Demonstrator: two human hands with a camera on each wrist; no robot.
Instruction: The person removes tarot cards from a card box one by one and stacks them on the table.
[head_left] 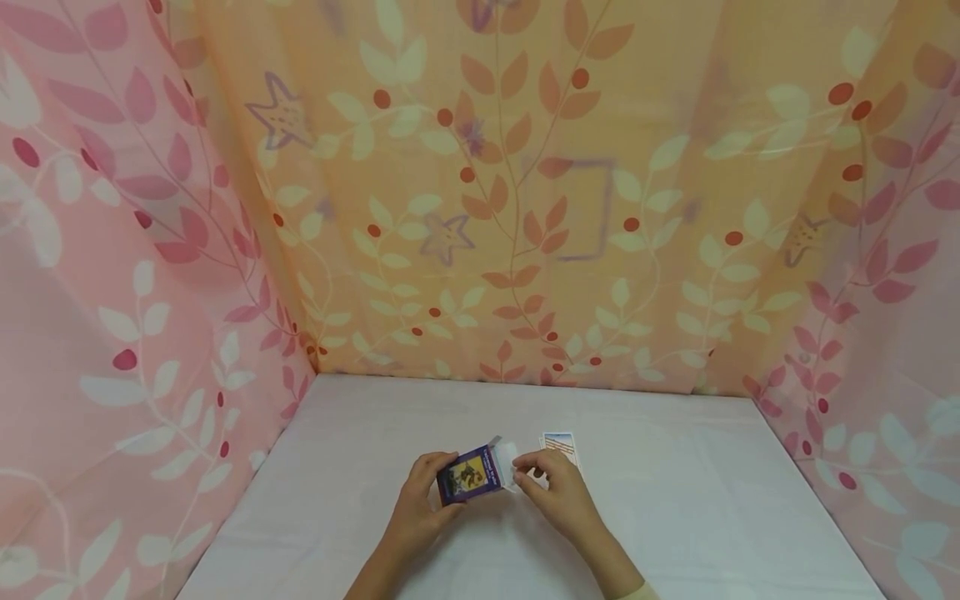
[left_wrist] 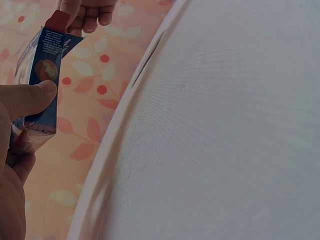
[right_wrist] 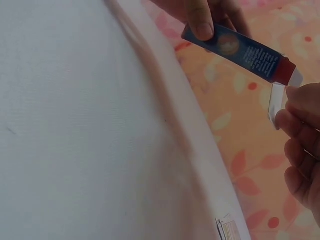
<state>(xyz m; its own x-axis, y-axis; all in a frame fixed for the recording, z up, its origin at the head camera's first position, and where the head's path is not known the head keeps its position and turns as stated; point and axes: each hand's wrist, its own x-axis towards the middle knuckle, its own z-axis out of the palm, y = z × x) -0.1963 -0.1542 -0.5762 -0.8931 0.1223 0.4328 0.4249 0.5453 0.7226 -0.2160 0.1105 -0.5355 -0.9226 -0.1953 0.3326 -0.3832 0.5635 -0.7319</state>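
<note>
Blue-purple printed cardboard box [head_left: 470,475], left of white-bordered picture cards [head_left: 559,444] | probably light, smooth, easily crushed: hold by narrow sides | left hand [head_left: 420,502] curled around it | right hand [head_left: 558,492], fingertips nearly together, pinching its white flap [head_left: 505,463]

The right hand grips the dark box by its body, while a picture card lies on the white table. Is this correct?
No: the left hand, not the right hand, grips the dark box by its body, as the head view shows. The picture card lies on the white table.
</note>
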